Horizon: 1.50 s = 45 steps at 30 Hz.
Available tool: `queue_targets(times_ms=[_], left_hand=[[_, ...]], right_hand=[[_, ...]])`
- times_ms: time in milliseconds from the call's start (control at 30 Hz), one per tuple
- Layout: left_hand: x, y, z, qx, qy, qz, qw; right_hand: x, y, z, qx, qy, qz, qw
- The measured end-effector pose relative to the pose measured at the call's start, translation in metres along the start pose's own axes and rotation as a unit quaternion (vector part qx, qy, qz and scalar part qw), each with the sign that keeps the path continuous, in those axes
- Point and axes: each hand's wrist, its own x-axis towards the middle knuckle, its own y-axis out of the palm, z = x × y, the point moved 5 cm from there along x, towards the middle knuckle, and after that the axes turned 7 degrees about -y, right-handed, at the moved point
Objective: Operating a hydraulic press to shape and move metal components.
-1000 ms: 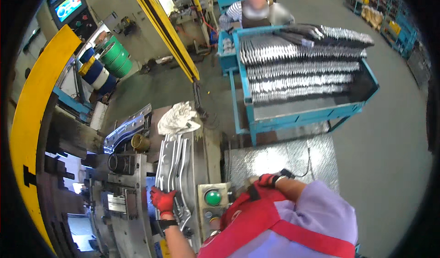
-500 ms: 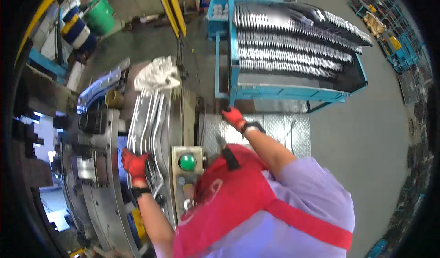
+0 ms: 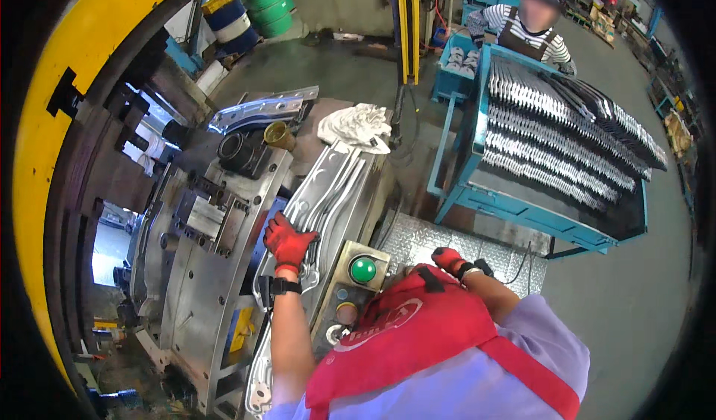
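My left hand (image 3: 289, 242), in a red glove, lies on the left edge of long pressed metal panels (image 3: 332, 189), its thumb spread to the right away from the fingers. The panels are grey, ribbed and curved, side by side on a bench beside the press. Another metal panel (image 3: 259, 383) shows its holed end by my left forearm. My right hand (image 3: 450, 261), also red-gloved, is held in front of the apron over the metal floor plate, fingers curled and nothing visible in them. Between my hands stands a control box with a green push button (image 3: 363, 270).
A blue cart (image 3: 514, 210) full of stacked metal parts stands at the right, with a person (image 3: 514, 28) in striped sleeves behind it. A white cloth (image 3: 358, 125) lies at the panels' far end. Steel die blocks (image 3: 212, 222) and a yellow press frame (image 3: 119, 24) fill the left.
The view has swung left, so everything sits farther right. My right hand has drawn back toward my body from near the cart. My left hand stays on the panels. The person's head has come into view.
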Motion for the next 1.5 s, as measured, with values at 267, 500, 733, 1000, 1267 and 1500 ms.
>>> queue_targets(times_ms=[267, 500, 733, 1000, 1267, 1500], left_hand=[[0.003, 0.01, 0.008, 0.014, -0.021, 0.029, 0.999], [0.003, 0.008, 0.006, -0.003, -0.025, 0.035, 0.999], [0.004, 0.004, 0.002, 0.008, -0.035, 0.042, 0.998], [0.006, 0.011, 0.007, 0.013, -0.021, 0.034, 0.999], [0.011, 0.011, 0.008, 0.015, -0.013, 0.057, 0.998], [0.008, 0.008, 0.01, -0.007, 0.0, 0.04, 0.999]], right_hand=[[-0.011, 0.018, -0.008, -0.028, -0.008, 0.069, 0.997], [-0.004, 0.023, -0.015, -0.016, -0.015, 0.029, 0.999], [-0.016, 0.007, 0.015, -0.037, 0.021, 0.08, 0.996], [0.006, 0.035, -0.028, -0.054, -0.078, 0.078, 0.992], [-0.001, 0.02, -0.004, -0.015, -0.053, 0.068, 0.996], [0.027, -0.06, 0.046, 0.559, -0.173, -0.038, 0.81]])
